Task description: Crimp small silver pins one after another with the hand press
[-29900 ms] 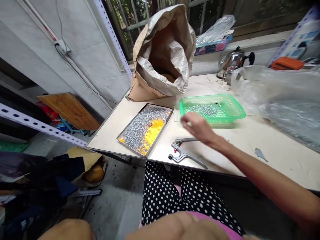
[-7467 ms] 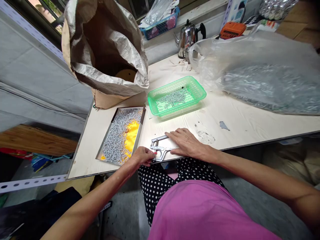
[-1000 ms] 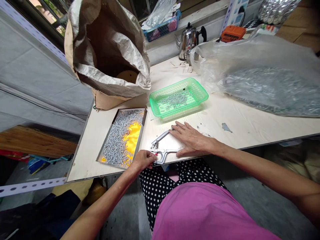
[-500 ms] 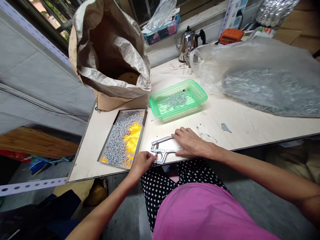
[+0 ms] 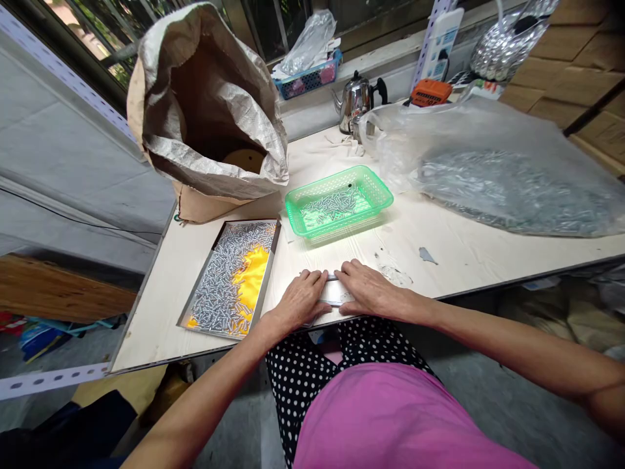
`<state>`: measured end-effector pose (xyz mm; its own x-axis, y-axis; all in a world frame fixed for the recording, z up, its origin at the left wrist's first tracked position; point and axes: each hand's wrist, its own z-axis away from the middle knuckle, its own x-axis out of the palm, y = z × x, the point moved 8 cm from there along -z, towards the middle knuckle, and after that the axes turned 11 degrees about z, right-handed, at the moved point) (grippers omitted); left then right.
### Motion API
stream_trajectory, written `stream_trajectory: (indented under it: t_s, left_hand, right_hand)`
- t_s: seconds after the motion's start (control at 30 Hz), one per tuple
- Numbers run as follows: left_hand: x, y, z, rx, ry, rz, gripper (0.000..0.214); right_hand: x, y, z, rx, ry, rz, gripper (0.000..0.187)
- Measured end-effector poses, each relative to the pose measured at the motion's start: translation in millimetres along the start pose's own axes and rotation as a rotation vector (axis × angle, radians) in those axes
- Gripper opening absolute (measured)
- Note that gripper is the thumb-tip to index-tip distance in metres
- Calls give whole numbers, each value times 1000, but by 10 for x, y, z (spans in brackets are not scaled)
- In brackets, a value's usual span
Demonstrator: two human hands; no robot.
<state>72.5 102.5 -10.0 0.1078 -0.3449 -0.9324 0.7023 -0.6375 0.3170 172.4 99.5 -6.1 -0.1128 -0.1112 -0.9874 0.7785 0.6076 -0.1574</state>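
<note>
Silver pliers (image 5: 334, 302) lie at the table's front edge between my two hands. My left hand (image 5: 300, 298) is wrapped over their head end, covering the jaws and spring. My right hand (image 5: 372, 290) grips the far ends of both handles, fingers on the upper one and thumb by the lower one. Left of my hands is a shallow tray (image 5: 264, 290) with many small metal pins (image 5: 215, 277) spread over a yellow sheet (image 5: 254, 267). Beyond the pliers stands a green plastic basket (image 5: 336, 232) holding more small metal pieces (image 5: 332, 205).
A large open woven sack (image 5: 161, 156) stands at the back left. To the right lies a clear plastic bag (image 5: 512, 182) full of metal pieces. A steel kettle (image 5: 355, 103), an orange box (image 5: 430, 93) and a blue basket (image 5: 310, 79) sit by the window.
My left hand has gone from pinching near the lower jaw to covering the pliers' head end. My right hand stays on the handles. The view has shifted slightly.
</note>
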Motion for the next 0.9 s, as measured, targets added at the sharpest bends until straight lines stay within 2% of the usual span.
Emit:
stream_trajectory:
  t_s: [0.13,0.23,0.47,0.57,0.67,0.7,0.77,0.9]
  left_hand:
    - [16,59,-38,9,-50,-29,43]
    - [59,72,-40,-9,-60,-19,27]
    - [102,69,-6,-64,-45,-5,20]
    - [91,49,44,-94,53,-4,30]
    - [122,83,201,-108,249,15,43]
    - [158,127,270,-93,309,33,42]
    - [258,252,399,-43,392,81,41]
    - [436,458,516,5,443,169,46]
  right_hand:
    - [-33,-65,11,-32,-43,10,25]
    - [20,-113,4,-53,-33,-12,9]
    - [158,-192,23,-32,-13,25,17]
    - [79,-116,-3,-19,-3,79,15]
    - [-17,-8,-50,-44,0,98,45]
    - [-25,26,-66,-48,-15,97,48]
    - [-20,81,-103,-36,-37,93,39]
    - [26,147,-221,16,13,130,18]
